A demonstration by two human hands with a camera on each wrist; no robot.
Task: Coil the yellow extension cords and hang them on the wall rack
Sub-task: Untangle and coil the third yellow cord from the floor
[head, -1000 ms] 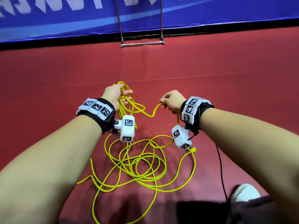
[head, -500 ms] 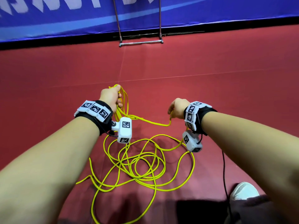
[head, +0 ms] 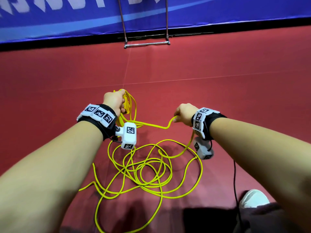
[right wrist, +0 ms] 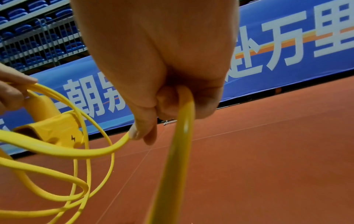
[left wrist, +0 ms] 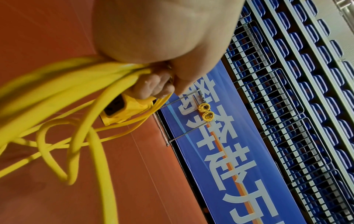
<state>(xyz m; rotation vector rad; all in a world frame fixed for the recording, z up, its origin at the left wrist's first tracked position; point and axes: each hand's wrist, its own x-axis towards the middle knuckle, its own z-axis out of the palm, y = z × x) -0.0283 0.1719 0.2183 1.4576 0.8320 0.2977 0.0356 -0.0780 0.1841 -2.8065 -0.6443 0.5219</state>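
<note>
A long yellow extension cord (head: 148, 172) lies in a loose tangle on the red floor below my arms. My left hand (head: 114, 101) grips several gathered loops (left wrist: 80, 81) together with the cord's yellow socket block (left wrist: 124, 109). My right hand (head: 184, 113) is closed round the running strand (right wrist: 184, 106), which sags between the two hands (head: 151, 126) and drops from the right hand to the tangle. The metal rack (head: 146, 44) stands against the blue wall ahead. Two small yellow coils (left wrist: 205, 112) hang on it in the left wrist view.
A blue banner (head: 235, 12) with white lettering lines the wall. Railings and blue seats (left wrist: 306, 75) rise behind it. A thin black cable (head: 235, 182) runs down by my right arm. My white shoe (head: 254, 198) shows at the lower right.
My right hand has moved to the right, away from the left, drawing a longer strand out between them. The left hand has kept its grip on the loops.
</note>
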